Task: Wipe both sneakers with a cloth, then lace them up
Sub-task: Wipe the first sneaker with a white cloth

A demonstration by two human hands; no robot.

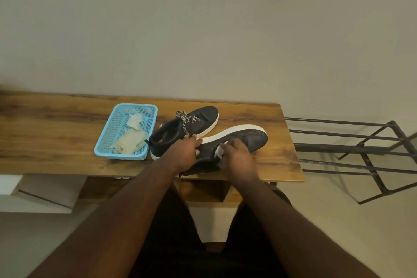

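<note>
Two black sneakers with white soles lie on the wooden table (56,119). The far sneaker (198,124) stands upright with black-and-white laces (186,119) loose on top. The near sneaker (248,140) is tipped on its side, toe pointing right. My left hand (184,153) grips the near sneaker at its heel end. My right hand (238,156) holds a small white cloth (219,151) pressed against the near sneaker's upper; most of the cloth is hidden under my fingers.
A light blue plastic basket (108,140) with pale cloths (129,144) in it sits left of the sneakers. A black metal rack (361,149) stands beyond the table's right edge. The table's front edge is close to my body.
</note>
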